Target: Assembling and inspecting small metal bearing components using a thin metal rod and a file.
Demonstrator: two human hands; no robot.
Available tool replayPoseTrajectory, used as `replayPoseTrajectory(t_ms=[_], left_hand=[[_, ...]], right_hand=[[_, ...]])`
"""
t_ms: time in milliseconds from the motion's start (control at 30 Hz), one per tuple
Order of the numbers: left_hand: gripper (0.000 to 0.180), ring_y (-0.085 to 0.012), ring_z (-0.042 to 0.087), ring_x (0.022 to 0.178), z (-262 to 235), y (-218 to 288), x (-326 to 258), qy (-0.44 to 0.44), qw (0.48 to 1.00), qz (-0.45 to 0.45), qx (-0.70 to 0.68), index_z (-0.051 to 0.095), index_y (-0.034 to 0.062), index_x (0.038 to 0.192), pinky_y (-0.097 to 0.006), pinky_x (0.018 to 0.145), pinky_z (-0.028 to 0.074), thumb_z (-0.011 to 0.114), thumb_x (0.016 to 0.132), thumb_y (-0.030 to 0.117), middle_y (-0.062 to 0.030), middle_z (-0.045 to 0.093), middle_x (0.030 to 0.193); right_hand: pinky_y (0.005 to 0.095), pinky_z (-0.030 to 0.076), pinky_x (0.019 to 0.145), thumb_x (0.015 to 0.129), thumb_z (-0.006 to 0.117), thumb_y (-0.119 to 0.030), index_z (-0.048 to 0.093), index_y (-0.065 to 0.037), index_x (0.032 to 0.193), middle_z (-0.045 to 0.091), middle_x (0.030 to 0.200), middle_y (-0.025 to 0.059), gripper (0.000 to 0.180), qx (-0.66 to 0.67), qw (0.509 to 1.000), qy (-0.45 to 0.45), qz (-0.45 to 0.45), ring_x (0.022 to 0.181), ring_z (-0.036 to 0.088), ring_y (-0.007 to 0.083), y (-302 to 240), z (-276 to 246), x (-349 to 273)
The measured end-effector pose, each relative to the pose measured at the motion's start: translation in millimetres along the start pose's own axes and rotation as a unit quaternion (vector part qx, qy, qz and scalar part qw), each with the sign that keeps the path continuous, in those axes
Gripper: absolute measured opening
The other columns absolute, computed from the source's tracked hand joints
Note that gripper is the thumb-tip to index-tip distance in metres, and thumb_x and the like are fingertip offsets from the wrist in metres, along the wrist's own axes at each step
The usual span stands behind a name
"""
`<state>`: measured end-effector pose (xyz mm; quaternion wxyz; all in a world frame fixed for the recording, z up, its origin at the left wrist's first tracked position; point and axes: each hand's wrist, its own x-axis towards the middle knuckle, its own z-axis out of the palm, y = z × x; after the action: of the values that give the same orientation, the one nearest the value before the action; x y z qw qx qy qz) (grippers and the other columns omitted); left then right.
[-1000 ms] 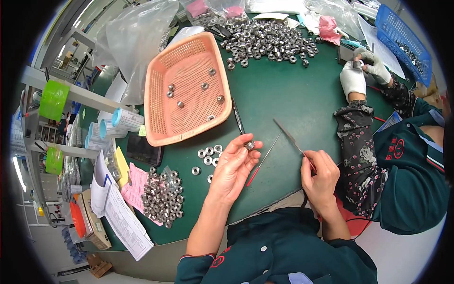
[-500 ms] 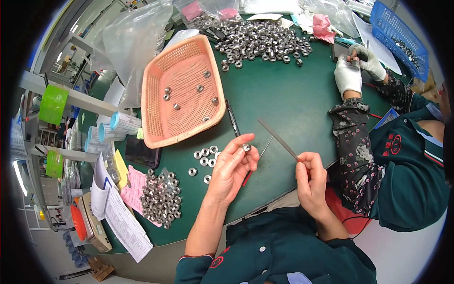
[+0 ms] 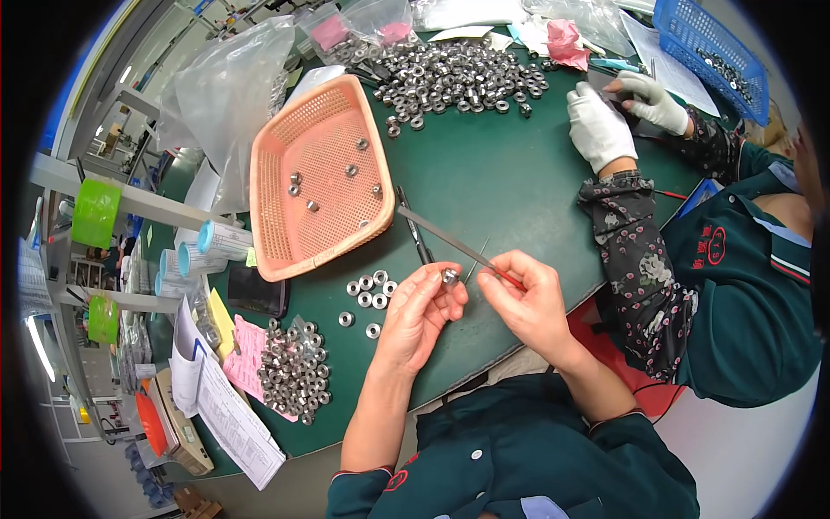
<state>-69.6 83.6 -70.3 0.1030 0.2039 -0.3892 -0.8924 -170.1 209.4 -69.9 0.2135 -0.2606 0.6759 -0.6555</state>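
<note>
Shiny little metal ring nut point(image 3: 450, 276) sits pinched in the fingertips of the left hand point(image 3: 421, 310), above the green tabletop point(image 3: 501, 182). Right hand point(image 3: 529, 303) grips a thin grey file with a red handle point(image 3: 458, 248), touching the nut. I think a hard push could make the nut slip and roll away

Bright, even overhead light falls on the green table point(image 3: 510, 186), leaving only short, soft shadows just under the orange basket point(image 3: 316, 177). The metal nuts point(image 3: 450, 73) beyond the basket glint, and the plastic bags point(image 3: 229, 91) left of them show pale glare. The middle is sharp. Toward the rim, straight edges bend, detail smears, and a black ring closes the round picture.
</note>
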Motion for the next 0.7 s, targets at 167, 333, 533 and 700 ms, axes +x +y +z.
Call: replayPoseTrajectory(t_ms=[167, 333, 533, 700], left_hand=[[0.022, -0.0089, 0.052, 0.059, 3.0, -0.3, 4.0, 0.012, 0.995, 0.025, 0.096, 0.055, -0.0016, 0.1, -0.02, 0.056, 0.044, 0.048, 0.091, 0.017, -0.0076, 0.058, 0.075], [0.019, -0.0064, 0.051, 0.058, 10.0, 3.1, 5.1, 0.043, 0.979, 0.033, 0.197, 0.057, -0.0022, 0.1, -0.018, 0.054, 0.042, 0.051, 0.09, 0.013, -0.0052, 0.058, 0.072], [0.017, -0.0066, 0.053, 0.061, 12.7, -5.5, 4.6, 0.075, 0.969, 0.034, 0.235, 0.058, -0.0034, 0.098, -0.017, 0.054, 0.042, 0.051, 0.088, 0.008, -0.0052, 0.06, 0.074], [0.015, -0.0063, 0.052, 0.056, 8.5, -7.2, -1.7, 0.064, 0.966, 0.054, 0.244, 0.058, -0.0031, 0.097, -0.016, 0.052, 0.041, 0.051, 0.088, 0.007, -0.0058, 0.061, 0.072]], right_hand=[[0.0216, 0.03, 0.042, 0.077, 0.062, -0.009, 0.06, 0.005, 0.077, 0.049, 0.054, -0.0014, 0.014, 0.095, 0.992, -0.058, 0.051, 0.05, 0.036, 0.0012, 8.9, 3.1, 15.5], [0.0201, 0.031, 0.043, 0.08, 0.06, -0.01, 0.061, 0.006, 0.078, 0.053, 0.058, -0.0027, 0.015, 0.055, 0.993, -0.095, 0.049, 0.052, 0.039, 0.0006, 11.9, -2.1, 18.9], [0.0195, 0.046, 0.061, 0.082, 0.06, -0.006, 0.063, 0.004, 0.083, 0.063, 0.074, 0.0025, 0.01, 0.122, 0.978, -0.149, 0.086, 0.07, 0.056, 0.0045, 30.8, -5.5, 13.4], [0.0239, 0.038, 0.046, 0.076, 0.06, -0.012, 0.061, 0.006, 0.077, 0.054, 0.054, 0.0039, 0.018, 0.104, 0.987, -0.114, 0.035, 0.053, 0.045, 0.0043, 22.7, -2.7, 9.2]])
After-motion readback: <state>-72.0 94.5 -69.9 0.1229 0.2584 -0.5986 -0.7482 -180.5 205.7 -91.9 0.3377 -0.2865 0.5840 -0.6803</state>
